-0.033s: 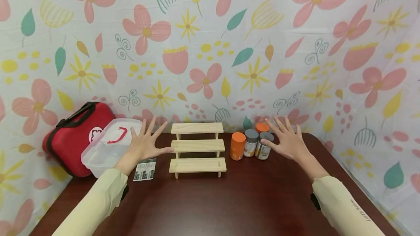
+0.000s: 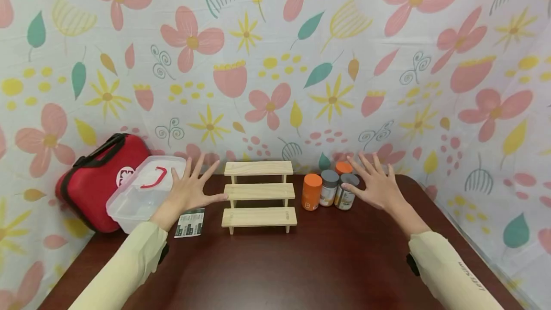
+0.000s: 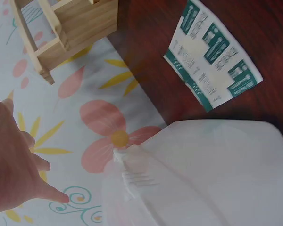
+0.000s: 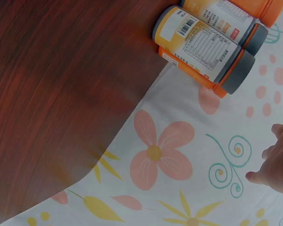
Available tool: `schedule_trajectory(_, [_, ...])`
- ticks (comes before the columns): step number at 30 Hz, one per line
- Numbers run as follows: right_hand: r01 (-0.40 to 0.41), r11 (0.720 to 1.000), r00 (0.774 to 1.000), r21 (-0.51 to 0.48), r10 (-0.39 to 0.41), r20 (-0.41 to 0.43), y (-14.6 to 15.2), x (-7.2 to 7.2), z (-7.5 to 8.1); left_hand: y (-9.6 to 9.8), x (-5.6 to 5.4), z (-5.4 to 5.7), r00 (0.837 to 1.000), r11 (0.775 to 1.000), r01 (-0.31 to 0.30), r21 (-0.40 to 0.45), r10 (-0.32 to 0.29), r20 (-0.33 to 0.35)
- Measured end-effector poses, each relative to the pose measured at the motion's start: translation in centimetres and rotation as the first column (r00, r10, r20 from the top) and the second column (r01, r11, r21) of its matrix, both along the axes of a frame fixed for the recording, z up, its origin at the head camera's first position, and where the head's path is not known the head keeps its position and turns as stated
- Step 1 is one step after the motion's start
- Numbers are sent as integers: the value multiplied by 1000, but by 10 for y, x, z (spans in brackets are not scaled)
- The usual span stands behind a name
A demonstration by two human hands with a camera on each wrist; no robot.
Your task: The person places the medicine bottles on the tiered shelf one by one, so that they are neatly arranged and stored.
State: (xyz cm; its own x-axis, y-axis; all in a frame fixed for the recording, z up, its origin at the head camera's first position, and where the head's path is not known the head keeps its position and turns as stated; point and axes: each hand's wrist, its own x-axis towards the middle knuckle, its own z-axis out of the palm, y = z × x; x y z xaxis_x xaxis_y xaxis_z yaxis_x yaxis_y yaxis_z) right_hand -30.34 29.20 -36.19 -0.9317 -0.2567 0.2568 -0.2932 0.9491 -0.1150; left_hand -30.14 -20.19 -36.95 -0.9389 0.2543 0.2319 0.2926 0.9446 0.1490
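Landmark: wooden rack (image 2: pixel 259 217). Left hand (image 2: pixel 189 190) spread, holding nothing, left of rack; right hand (image 2: pixel 380 188) likewise, right of rack. Four bottles (image 2: pixel 329 188) stand together right of rack; packet (image 2: pixel 189 228), clear box (image 2: pixel 142 204) and red case (image 2: pixel 79 193) sit left. Progress, judged: handling unstarted, all remaining, since nothing is gripped.

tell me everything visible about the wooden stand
The pale wooden stand has three flat planks rising like steps on legs, with a faint mark on the lowest. It stands upright on the dark table, before the floral backdrop, bearing nothing. The left hand overlaps its middle tier in the head view; contact is unclear.
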Motion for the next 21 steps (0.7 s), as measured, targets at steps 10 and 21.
schedule_trajectory(10, [4,1000,1000,0,-4,21,-1,1,0,0,8,2,1000,1000,9,16,-10,17])
schedule_trajectory(21, [1,1000,999,6,-1,-54,3,8,-14,6,18,-19,999,999,33,34,-34,30])
